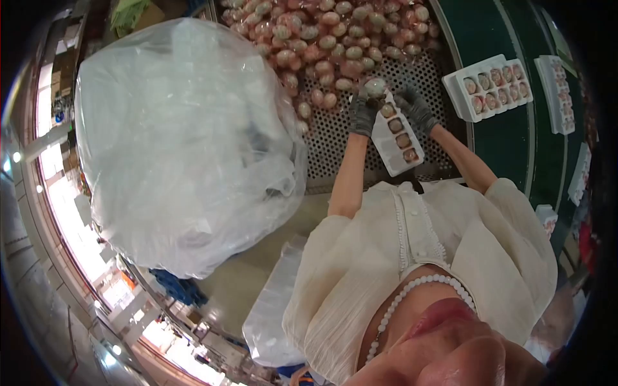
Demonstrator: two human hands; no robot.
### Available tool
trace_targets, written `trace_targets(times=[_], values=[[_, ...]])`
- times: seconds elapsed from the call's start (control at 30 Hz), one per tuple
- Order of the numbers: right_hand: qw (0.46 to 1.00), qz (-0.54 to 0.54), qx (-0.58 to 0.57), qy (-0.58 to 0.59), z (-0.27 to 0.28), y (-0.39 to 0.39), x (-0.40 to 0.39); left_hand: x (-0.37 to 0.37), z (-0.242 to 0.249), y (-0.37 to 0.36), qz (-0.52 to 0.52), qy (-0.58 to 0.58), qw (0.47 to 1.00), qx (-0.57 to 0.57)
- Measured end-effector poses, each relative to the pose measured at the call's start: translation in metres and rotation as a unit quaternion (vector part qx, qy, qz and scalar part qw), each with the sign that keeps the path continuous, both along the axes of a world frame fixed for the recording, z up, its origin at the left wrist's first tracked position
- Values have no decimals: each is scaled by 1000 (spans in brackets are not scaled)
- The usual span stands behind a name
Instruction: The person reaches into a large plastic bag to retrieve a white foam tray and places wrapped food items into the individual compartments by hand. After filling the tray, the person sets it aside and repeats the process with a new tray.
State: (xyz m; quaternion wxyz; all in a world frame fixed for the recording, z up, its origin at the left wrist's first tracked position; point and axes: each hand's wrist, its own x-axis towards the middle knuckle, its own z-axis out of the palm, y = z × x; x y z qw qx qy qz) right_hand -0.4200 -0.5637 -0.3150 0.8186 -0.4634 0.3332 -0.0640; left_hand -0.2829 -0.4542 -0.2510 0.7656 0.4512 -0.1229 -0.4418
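My left hand (363, 114), in a grey glove, is closed around a pale, shiny egg (375, 87) at its fingertips. Close by on the right, my gloved right hand (418, 109) has its fingers apart and bent, with nothing visible in them. Between the two hands a white tray (398, 154) lies at a slant on the perforated metal surface (325, 151). A row of round, brownish-pink pieces sits in its pockets. Beyond my hands a large heap of pale eggs with pinkish wet coating (335, 42) covers the far part of the surface.
A big clear plastic bag (187, 141) of white contents bulks on the left. To the right runs a green conveyor belt (496, 151) carrying a filled white tray (454, 90) and another white tray (550, 96). A metal rim (452, 32) separates the perforated surface from the belt.
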Motion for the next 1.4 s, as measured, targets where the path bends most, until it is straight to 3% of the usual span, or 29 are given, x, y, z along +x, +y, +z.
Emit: trace_targets(times=[0.03, 0.17, 0.23, 0.27, 0.33, 0.37, 0.43, 0.57, 0.63, 0.67, 0.73, 0.77, 0.83, 0.87, 0.9, 0.97, 1.0, 1.13, 1.23, 1.3, 1.33, 1.37, 1.4], values=[[986, -19, -163, 41, 69, 6, 11, 1, 5, -6, 10, 241, 969, -54], [997, 1, -47, -68, 74, 7, 22, -8, -12, -4, -8, 337, 941, -2], [998, 11, -52, -26, 55, 9, 23, -2, -14, 5, -12, 188, 973, 135], [998, 13, -52, -26, 46, 9, 22, -1, -11, 6, -10, 189, 973, 135], [960, 1, -279, 21, 30, 11, 23, 2, -3, 11, -26, 127, 976, 173], [960, 4, -278, 21, 34, 10, 24, 4, -7, 14, -24, 128, 976, 175], [997, 43, -61, -4, 51, 6, 24, 6, -22, 20, -58, 226, 961, 148], [994, 104, -21, 25, 53, 8, 8, -6, -28, 28, -80, 105, 974, 186], [976, 134, -137, 107, 48, 4, 9, -1, -36, 25, -130, 91, 946, 282], [975, 135, -137, 109, 38, 2, 14, -1, -38, 22, -130, 93, 946, 282], [945, 65, -308, 91, 14, -2, 23, -2, -43, 12, -69, 81, 909, 404], [944, 64, -309, 92, 27, 0, 27, -4, -58, 8, -70, 81, 909, 403], [862, 73, -473, 167, 66, 3, 44, -2, -94, -2, 57, -202, 919, 332], [758, 102, -622, 167, 56, 1, 49, 0, -99, -7, 61, -365, 855, 363], [756, 103, -624, 167, 52, 2, 53, -1, -85, -11, 63, -364, 856, 362], [694, 239, -647, 207, 47, 6, 60, -6, -59, -15, 3, -459, 764, 453], [662, 285, -655, 226, 48, 9, 59, -11, -65, -14, 34, -485, 748, 452], [653, 327, -641, 234, 60, 16, 63, -5, -88, -10, -23, -509, 738, 441], [688, 374, -550, 291, 59, 18, 65, -9, -57, -5, -89, -477, 750, 449], [666, 291, -671, 144, 56, 21, 66, -12, -45, -4, -68, -544, 739, 391], [640, 275, -692, 190, 54, 27, 70, -11, -53, -3, -103, -481, 773, 400], [641, 274, -692, 189, 38, 25, 67, -18, -49, -1, -103, -482, 772, 401], [655, 316, -662, 181, 44, 22, 72, -29, -41, 3, 2, -423, 838, 346]])
